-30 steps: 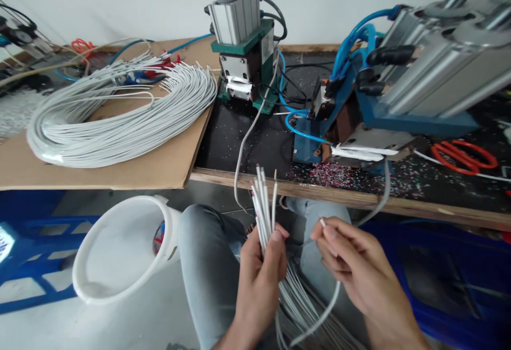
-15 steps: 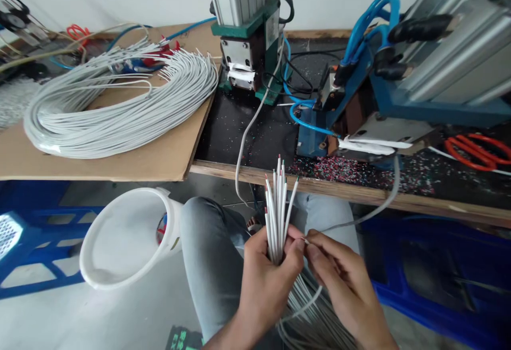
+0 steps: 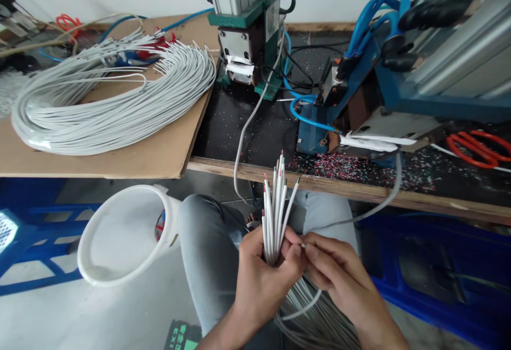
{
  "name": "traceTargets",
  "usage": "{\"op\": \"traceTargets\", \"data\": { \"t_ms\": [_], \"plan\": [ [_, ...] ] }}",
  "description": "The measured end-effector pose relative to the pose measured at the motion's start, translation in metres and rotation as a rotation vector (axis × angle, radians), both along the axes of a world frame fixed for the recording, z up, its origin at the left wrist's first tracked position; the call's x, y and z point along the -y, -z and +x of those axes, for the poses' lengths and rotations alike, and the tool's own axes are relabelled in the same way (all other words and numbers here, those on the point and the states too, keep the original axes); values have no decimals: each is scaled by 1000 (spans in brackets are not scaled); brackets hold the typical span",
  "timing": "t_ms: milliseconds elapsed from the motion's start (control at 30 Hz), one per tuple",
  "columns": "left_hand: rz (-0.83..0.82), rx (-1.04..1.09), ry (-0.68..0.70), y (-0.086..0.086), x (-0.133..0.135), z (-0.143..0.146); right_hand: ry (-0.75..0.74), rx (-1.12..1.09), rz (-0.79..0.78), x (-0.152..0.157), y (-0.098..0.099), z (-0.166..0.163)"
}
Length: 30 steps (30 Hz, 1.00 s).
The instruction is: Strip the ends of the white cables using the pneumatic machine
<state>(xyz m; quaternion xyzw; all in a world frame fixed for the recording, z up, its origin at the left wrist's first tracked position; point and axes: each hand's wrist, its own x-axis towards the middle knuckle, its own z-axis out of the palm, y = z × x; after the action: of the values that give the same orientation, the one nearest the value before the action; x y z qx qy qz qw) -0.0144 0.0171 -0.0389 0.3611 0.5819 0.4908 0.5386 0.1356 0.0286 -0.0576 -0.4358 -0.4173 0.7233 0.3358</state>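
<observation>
A bunch of white cables [image 3: 274,217] stands upright in my left hand [image 3: 265,281], whose fingers wrap round it. Red and green wire ends show at the cable tips. My right hand [image 3: 339,270] is closed beside it, pinching the tip of a single white cable [image 3: 303,245] against the left thumb and fingertips. Most of that tip is covered by the fingers. Below the hands the cables' long grey-white lengths [image 3: 315,318] trail down across my lap.
A large coil of white cable [image 3: 120,121] lies on cardboard [image 3: 159,161] at the left. Two pneumatic machines, one green [image 3: 239,19] and one blue [image 3: 399,94], stand on the bench. Coloured scraps [image 3: 343,169] and orange-handled scissors [image 3: 475,147] lie there. A white bucket [image 3: 171,222] stands below.
The view has shifted slightly. Both hands keep their hold, with the fingertips still meeting at the single cable's tip beside the bunch.
</observation>
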Motion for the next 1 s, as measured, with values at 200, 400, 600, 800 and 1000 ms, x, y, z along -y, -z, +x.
{"op": "traceTargets", "data": {
  "t_ms": [200, 400, 600, 800, 1000],
  "plan": [
    [46, -23, -23, 8, 5, 1, -38, -243, -242, -4, 9, -5],
    [68, -68, -27, 12, 2, 0, -64, -190, -220, -3, 13, -4],
    [152, -177, 34, -11, -8, -4, -137, 109, 107, -6, -5, 7],
    [314, -314, 81, -16, -14, -6, -102, 543, 646, -2, -22, 12],
    [254, -327, 153, -14, -13, -7, -92, 344, 429, -2, -8, 13]
  ]
}}
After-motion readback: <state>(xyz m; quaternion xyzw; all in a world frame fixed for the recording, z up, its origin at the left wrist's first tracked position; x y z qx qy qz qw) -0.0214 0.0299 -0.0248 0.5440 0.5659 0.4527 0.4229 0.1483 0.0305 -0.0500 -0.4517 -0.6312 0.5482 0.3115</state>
